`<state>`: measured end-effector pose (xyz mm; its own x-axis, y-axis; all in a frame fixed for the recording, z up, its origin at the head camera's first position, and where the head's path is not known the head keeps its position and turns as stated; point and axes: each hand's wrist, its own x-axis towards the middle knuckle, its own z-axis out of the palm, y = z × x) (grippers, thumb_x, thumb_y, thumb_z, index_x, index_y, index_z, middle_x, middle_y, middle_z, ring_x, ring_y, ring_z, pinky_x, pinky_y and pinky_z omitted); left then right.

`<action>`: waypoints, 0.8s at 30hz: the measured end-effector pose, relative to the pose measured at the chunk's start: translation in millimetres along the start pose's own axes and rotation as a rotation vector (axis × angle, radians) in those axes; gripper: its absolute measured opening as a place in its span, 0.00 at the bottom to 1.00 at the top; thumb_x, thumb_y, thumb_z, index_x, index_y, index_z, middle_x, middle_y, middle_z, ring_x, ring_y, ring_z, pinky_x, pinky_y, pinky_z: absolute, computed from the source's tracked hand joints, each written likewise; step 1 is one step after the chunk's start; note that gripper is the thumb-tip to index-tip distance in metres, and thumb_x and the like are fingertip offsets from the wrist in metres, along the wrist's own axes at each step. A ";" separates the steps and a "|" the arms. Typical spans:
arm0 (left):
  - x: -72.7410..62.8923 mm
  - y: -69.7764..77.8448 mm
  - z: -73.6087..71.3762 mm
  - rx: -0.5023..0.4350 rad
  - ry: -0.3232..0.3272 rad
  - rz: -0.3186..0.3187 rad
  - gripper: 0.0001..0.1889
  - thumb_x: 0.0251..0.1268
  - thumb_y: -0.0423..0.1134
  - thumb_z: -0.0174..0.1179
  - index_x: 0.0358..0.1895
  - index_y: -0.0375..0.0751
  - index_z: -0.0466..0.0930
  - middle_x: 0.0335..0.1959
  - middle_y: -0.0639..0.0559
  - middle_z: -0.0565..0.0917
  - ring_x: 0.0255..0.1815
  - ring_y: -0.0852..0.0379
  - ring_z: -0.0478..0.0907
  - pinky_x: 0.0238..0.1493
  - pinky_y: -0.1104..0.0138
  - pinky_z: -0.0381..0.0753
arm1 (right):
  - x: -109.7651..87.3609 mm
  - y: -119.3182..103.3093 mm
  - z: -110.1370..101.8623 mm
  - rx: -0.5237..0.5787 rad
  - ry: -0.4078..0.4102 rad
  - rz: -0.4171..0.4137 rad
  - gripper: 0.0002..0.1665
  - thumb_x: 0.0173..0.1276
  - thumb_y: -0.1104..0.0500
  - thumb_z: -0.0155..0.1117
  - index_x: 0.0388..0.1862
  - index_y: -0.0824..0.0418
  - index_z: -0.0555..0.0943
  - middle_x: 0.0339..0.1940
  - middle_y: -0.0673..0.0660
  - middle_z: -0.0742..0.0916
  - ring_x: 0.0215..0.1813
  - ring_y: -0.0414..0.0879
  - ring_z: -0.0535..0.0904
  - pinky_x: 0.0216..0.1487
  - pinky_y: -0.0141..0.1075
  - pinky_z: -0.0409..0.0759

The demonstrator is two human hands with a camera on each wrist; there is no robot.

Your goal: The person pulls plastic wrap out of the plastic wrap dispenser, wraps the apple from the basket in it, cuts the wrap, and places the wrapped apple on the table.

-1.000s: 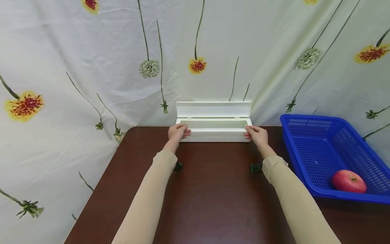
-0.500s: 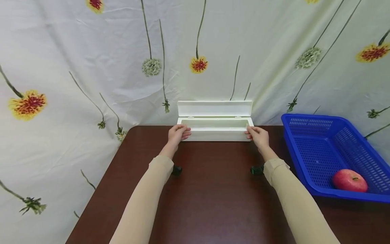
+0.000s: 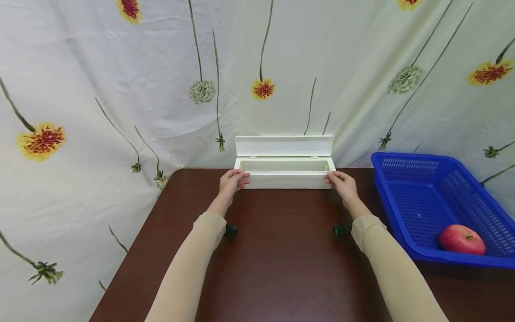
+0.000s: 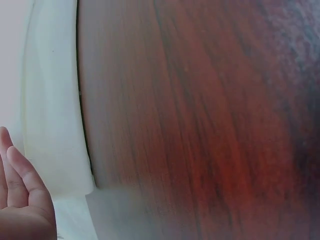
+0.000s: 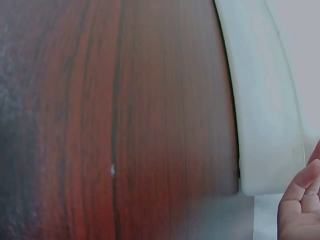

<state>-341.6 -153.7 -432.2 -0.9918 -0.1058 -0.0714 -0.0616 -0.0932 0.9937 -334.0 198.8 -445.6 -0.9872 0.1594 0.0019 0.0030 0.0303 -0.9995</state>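
Observation:
A long white box [image 3: 287,181] stands at the table's back edge, its hinged lid [image 3: 284,146] raised against the curtain. I see nothing inside its visible interior. My left hand [image 3: 230,185] pinches the front rim at the box's left end. At the right end, my right hand [image 3: 343,186] pinches the same rim. In the left wrist view the fingers [image 4: 31,187] show at the lower left, beside the box's pale front wall [image 4: 54,100]. The right wrist view has the other fingers [image 5: 302,197] at its lower right, near the box corner.
A blue plastic basket [image 3: 420,201] stands on the right of the brown table [image 3: 281,259], with a red apple [image 3: 462,239] in its near corner. Behind the table hangs a flower-patterned curtain [image 3: 161,67].
Both hands have drawn slightly toward me along the box's front rim, and the wrists sit a little nearer. The box and its raised lid look much the same; the view shifted slightly.

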 end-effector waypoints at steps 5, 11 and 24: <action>-3.0 -0.7 -2.6 -0.019 0.000 -0.003 0.09 0.68 0.39 0.56 0.43 0.36 0.75 0.41 0.44 0.85 0.32 0.58 0.84 0.40 0.66 0.80 | -3.7 -2.2 -2.2 0.093 -0.005 0.019 0.14 0.69 0.59 0.59 0.47 0.68 0.77 0.25 0.41 0.84 0.31 0.32 0.81 0.41 0.29 0.78; -6.9 -2.3 -4.9 -0.020 -0.012 -0.023 0.10 0.68 0.39 0.57 0.44 0.35 0.75 0.44 0.41 0.84 0.31 0.58 0.84 0.38 0.68 0.81 | -7.5 -3.6 -3.5 0.141 -0.020 0.033 0.06 0.69 0.59 0.59 0.39 0.62 0.77 0.25 0.42 0.84 0.31 0.33 0.80 0.39 0.27 0.77; -12.1 -3.9 -12.4 -0.019 -0.024 -0.006 0.06 0.68 0.37 0.55 0.41 0.39 0.75 0.43 0.43 0.85 0.32 0.57 0.85 0.44 0.63 0.80 | -14.6 -3.9 -4.1 0.151 -0.029 0.010 0.09 0.71 0.59 0.56 0.43 0.65 0.75 0.28 0.43 0.84 0.34 0.33 0.79 0.42 0.27 0.78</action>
<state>-328.0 -164.3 -436.3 -0.9938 -0.0814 -0.0751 -0.0658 -0.1122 0.9915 -318.9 200.4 -441.6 -0.9914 0.1305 -0.0064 -0.0094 -0.1199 -0.9927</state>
